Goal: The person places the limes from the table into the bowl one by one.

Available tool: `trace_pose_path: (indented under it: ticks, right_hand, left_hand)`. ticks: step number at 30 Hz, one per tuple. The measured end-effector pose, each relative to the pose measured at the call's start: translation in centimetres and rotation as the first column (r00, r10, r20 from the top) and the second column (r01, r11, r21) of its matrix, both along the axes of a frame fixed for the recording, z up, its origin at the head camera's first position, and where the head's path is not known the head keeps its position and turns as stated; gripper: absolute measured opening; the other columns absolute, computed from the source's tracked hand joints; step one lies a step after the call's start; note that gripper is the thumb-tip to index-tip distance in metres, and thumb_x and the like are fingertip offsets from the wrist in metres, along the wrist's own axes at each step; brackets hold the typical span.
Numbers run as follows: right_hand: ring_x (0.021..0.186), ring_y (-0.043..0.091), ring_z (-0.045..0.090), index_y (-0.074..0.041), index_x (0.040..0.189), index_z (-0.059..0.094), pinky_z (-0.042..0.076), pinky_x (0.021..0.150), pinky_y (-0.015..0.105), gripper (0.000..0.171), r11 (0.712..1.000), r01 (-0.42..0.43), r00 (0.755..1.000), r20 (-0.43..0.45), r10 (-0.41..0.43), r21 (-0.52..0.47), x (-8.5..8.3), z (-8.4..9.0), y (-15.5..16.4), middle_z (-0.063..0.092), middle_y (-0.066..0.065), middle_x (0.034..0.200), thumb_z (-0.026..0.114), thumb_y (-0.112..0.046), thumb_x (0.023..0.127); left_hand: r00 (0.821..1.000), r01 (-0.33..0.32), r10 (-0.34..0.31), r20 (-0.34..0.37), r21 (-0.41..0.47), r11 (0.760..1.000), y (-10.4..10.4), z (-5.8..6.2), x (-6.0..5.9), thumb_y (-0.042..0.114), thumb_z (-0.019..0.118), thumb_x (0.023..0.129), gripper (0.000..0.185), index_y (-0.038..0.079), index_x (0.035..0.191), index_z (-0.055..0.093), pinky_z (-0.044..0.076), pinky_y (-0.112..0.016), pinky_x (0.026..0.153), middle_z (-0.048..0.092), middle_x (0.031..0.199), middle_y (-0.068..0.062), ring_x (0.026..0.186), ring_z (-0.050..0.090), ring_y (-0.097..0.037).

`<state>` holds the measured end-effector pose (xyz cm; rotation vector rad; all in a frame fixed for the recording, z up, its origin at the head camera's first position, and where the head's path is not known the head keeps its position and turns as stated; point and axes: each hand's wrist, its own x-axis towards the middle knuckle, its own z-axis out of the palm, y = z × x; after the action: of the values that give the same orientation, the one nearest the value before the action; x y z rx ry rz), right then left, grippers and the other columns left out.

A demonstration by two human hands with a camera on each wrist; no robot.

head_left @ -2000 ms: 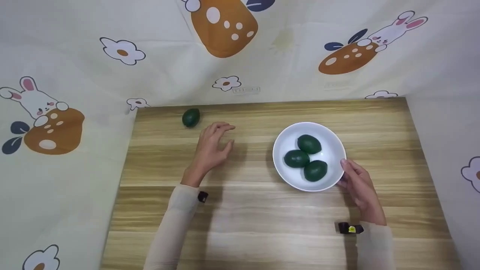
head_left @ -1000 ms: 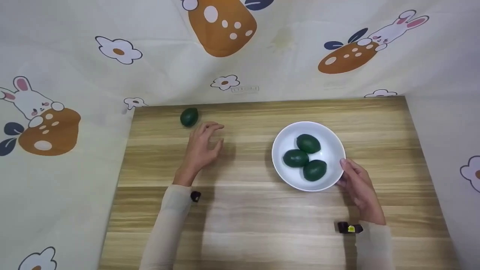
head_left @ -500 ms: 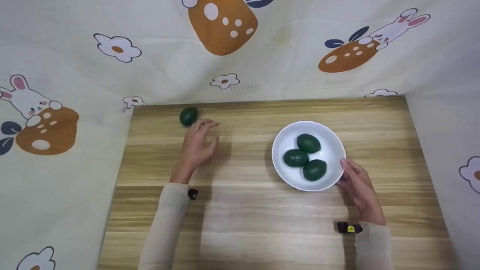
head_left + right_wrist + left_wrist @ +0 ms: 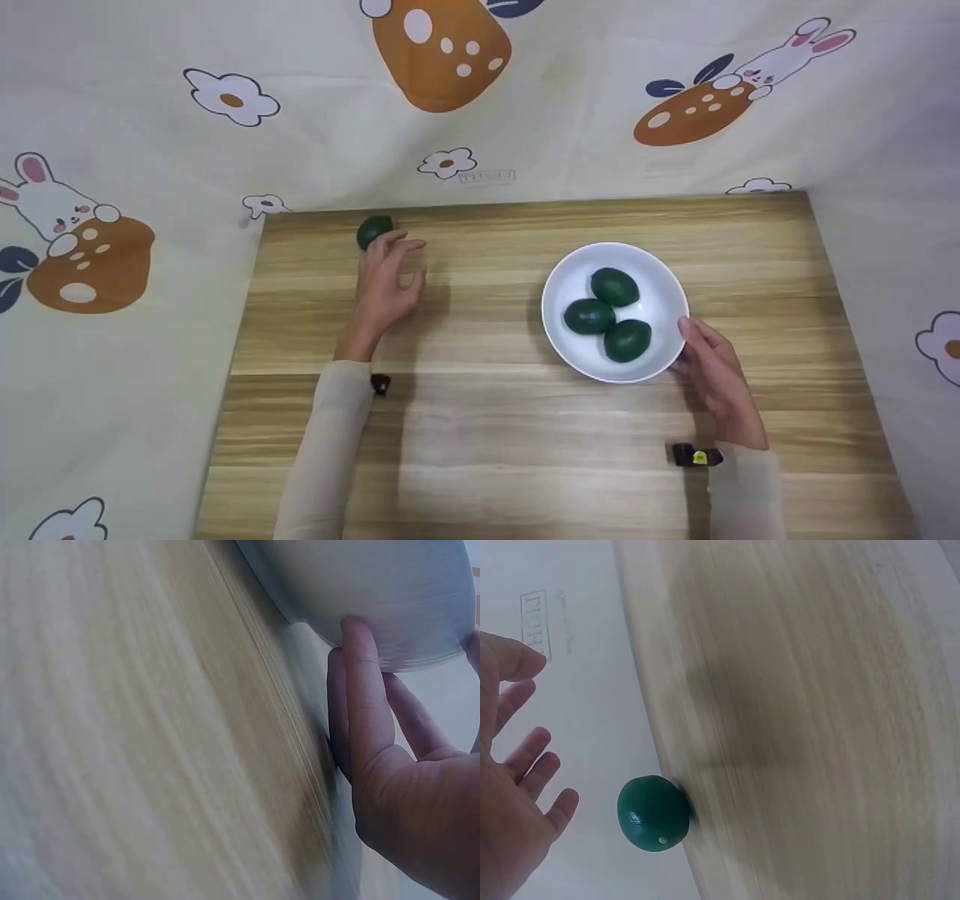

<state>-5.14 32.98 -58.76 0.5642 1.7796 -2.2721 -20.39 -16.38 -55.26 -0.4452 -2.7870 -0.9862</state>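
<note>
A dark green lime (image 4: 373,229) lies near the back left of the wooden table, and my left hand (image 4: 385,283) is just in front of it. From the head, the fingertips overlap the fruit's near edge; the left wrist view shows a gap between the lime (image 4: 653,814) and the loosely bent fingers (image 4: 529,757), which hold nothing. My right hand (image 4: 720,382) grips the right rim of a white bowl (image 4: 555,341), thumb at the rim and fingers (image 4: 366,682) under and against its outer side. In the bowl lie three more green limes (image 4: 627,341), close together.
The wood-grain table (image 4: 487,420) ends at a back wall covered in pale cloth (image 4: 570,150) with rabbit and flower prints. Similar cloth walls stand at left and right. A small black device (image 4: 696,455) sits at each wrist.
My left hand has moved left and slightly away from me, up to the lone lime. The right hand, the bowl and the limes in it have stayed in place.
</note>
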Motion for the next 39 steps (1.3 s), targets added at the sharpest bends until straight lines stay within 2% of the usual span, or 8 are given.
trace_pose_path:
  ticks: [6,13,22,32,39]
  right_hand:
    - [0.097,0.009,0.077,-0.021,0.131,0.072,0.066,0.082,0.032,0.03,1.0,-0.018,1.0,0.005,0.018,0.01,0.0,0.1,0.1,0.079,-0.006,0.111,0.05,-0.031,0.113]
    - [0.099,0.009,0.077,-0.025,0.128,0.073,0.065,0.085,0.032,0.029,0.999,-0.041,0.999,0.0,0.041,0.001,-0.1,0.0,0.3,0.078,-0.007,0.112,0.051,-0.033,0.112]
    - [0.096,0.009,0.076,-0.026,0.125,0.074,0.066,0.082,0.031,0.026,1.0,-0.01,1.0,0.01,0.01,-0.002,-0.2,-0.1,0.0,0.078,-0.006,0.11,0.051,-0.03,0.112]
    - [0.098,0.01,0.077,-0.025,0.124,0.075,0.066,0.083,0.033,0.027,1.0,0.008,1.0,0.009,-0.008,-0.001,-0.2,-0.3,-0.1,0.078,-0.005,0.109,0.051,-0.029,0.112]
    - [0.098,0.011,0.077,-0.024,0.124,0.074,0.066,0.083,0.033,0.028,1.0,-0.006,1.0,0.01,0.005,0.016,-0.3,-0.3,0.0,0.078,-0.005,0.11,0.05,-0.032,0.113]
  left_hand:
    - [1.0,-0.021,0.021,-0.003,0.002,1.0,-0.4,-0.2,-0.6,0.011,0.076,0.094,0.038,0.009,0.131,0.071,0.03,-0.059,0.124,0.052,0.15,-0.017,0.145,0.044,-0.036]
    - [0.998,-0.047,0.048,0.027,-0.011,0.999,-0.9,-0.5,-1.0,0.017,0.074,0.094,0.041,0.012,0.135,0.068,0.022,-0.063,0.128,0.049,0.156,-0.019,0.152,0.038,-0.035]
    - [0.997,-0.077,0.077,0.02,-0.025,0.997,-1.2,-1.0,-1.9,0.012,0.074,0.092,0.05,0.01,0.14,0.062,0.018,-0.067,0.127,0.042,0.161,-0.02,0.153,0.036,-0.04]
    - [0.991,-0.065,0.073,0.114,-0.068,0.996,-1.5,-1.6,-2.4,0.015,0.071,0.092,0.057,0.013,0.147,0.057,0.015,-0.065,0.129,0.036,0.165,-0.02,0.156,0.029,-0.04]
    - [0.989,-0.066,0.074,0.129,-0.066,0.996,-1.9,-1.9,-2.7,0.014,0.072,0.092,0.058,0.011,0.148,0.056,0.013,-0.064,0.13,0.034,0.167,-0.02,0.158,0.028,-0.04]
